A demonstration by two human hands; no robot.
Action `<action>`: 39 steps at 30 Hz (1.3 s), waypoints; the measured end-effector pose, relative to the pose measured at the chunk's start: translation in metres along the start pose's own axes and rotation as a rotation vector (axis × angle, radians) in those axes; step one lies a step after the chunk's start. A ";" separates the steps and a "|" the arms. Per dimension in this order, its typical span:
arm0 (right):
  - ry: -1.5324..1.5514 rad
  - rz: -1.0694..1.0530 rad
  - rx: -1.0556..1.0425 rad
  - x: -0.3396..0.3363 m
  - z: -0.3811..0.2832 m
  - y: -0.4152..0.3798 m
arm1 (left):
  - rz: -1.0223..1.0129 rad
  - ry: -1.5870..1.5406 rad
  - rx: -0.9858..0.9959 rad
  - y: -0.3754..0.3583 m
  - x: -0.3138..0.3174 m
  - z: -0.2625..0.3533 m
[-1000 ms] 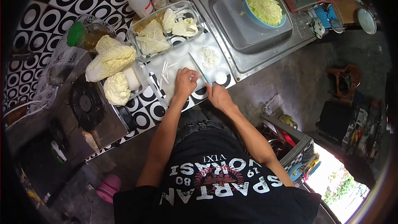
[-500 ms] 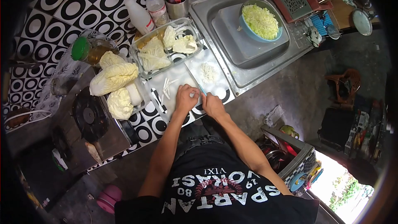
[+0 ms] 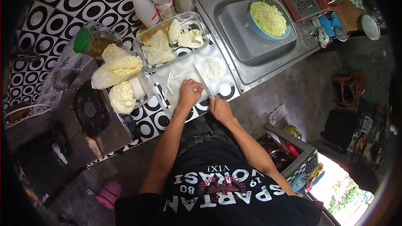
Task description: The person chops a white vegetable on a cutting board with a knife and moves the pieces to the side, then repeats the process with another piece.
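My right hand (image 3: 220, 108) is wrapped around the light blue handle of a knife (image 3: 202, 77), its blade pointing away from me over a pale, see-through cutting board (image 3: 182, 70). Left of the blade, my left hand (image 3: 191, 93) is closed with its fingers curled down to the board. Whatever those fingers pin is mostly hidden, though a bit of white shows. Several thin white vegetable sticks (image 3: 170, 83) lie to the left of that hand. Finely chopped white bits (image 3: 215, 69) form a small pile on the board, right of the blade.
Beyond the board stands a clear container (image 3: 146, 62) with cabbage leaves. Napa cabbages (image 3: 117, 72) lie to the left, near a stove burner (image 3: 90, 108). At right, a blue bowl (image 3: 268, 33) of shredded cabbage sits in the metal sink (image 3: 251, 75). Bottles (image 3: 163, 6) stand behind.
The view has shifted slightly. The knife blade now shows more fully, a little apart from my left fingers, and my right hand has moved slightly right.
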State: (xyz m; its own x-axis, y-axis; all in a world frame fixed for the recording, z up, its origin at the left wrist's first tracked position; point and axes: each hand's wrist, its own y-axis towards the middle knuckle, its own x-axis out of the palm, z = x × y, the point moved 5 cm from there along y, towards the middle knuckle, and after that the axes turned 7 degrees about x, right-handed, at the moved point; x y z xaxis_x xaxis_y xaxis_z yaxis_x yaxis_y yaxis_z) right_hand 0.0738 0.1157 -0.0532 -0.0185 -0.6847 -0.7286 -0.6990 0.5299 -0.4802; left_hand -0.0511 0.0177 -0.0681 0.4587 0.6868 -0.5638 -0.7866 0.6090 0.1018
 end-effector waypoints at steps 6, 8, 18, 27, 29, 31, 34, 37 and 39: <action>-0.021 -0.107 0.078 -0.010 -0.025 0.020 | 0.014 0.015 0.030 -0.001 0.001 0.003; -0.030 -0.125 0.076 -0.013 -0.022 0.015 | 0.016 0.007 0.000 -0.001 0.000 0.003; -0.028 -0.082 0.056 0.000 -0.005 -0.008 | -0.017 0.004 -0.047 -0.002 0.000 0.000; -0.059 -0.109 0.054 -0.012 -0.022 0.012 | 0.055 0.026 0.031 -0.004 0.000 0.000; -0.061 -0.121 0.042 -0.013 -0.015 0.006 | 0.054 -0.004 0.008 -0.003 0.001 -0.001; -0.075 -0.142 0.056 -0.017 -0.011 -0.006 | 0.063 -0.006 0.001 -0.003 0.001 0.000; -0.052 -0.142 0.067 -0.014 -0.003 -0.018 | 0.059 -0.006 -0.029 -0.003 0.000 -0.001; -0.050 -0.110 0.095 -0.007 0.000 -0.018 | 0.030 -0.008 -0.068 0.000 -0.001 -0.001; -0.036 -0.112 0.083 -0.001 -0.002 -0.012 | 0.008 -0.012 -0.084 0.002 0.000 -0.002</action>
State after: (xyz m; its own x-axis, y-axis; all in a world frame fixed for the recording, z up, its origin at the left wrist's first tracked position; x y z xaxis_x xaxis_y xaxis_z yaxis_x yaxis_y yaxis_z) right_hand 0.0806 0.1093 -0.0462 0.0831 -0.7245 -0.6843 -0.6335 0.4917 -0.5974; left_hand -0.0531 0.0180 -0.0699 0.4564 0.6966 -0.5536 -0.8222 0.5680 0.0368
